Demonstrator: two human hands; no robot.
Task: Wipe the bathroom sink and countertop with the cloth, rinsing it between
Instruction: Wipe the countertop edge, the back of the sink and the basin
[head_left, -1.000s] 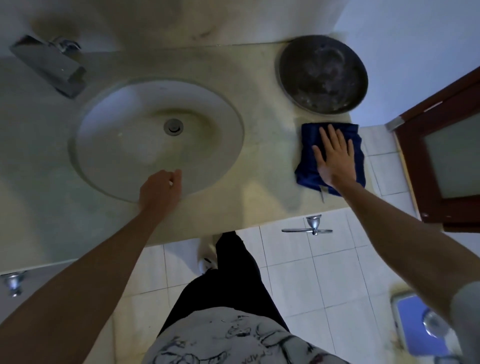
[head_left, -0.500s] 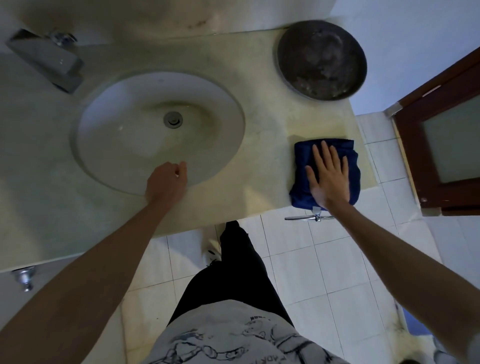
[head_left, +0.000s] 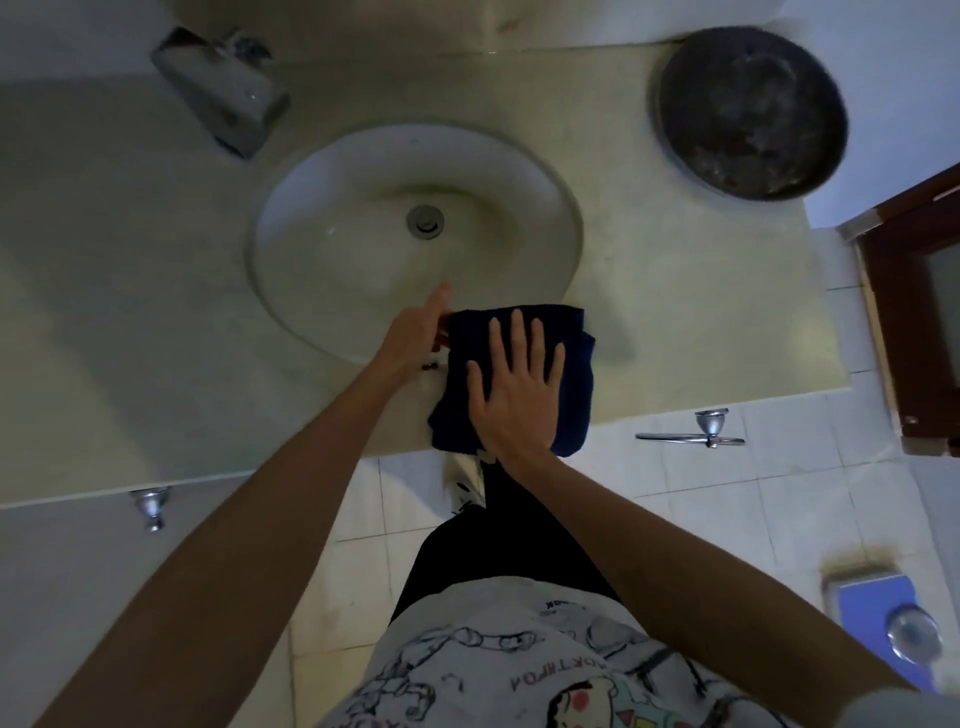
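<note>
Head: L fingertips (head_left: 441, 332) behind cloth (head_left: 576, 395)

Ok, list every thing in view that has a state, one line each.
cloth: folded, flat on the countertop's front edge, pressed by the right hand.
right hand: open, fingers spread on the cloth.
left hand: at the cloth's left edge; grip unclear.
faucet: no water visible.
sink: no standing water.
dark bowl: upright on the countertop.

Your dark blue cloth (head_left: 519, 374) lies folded flat on the pale worktop (head_left: 701, 312), overlapping the near rim of the sink (head_left: 363, 249) and overhanging the front edge; the round white sink's metal drain (head_left: 425, 222) sits central.
</note>
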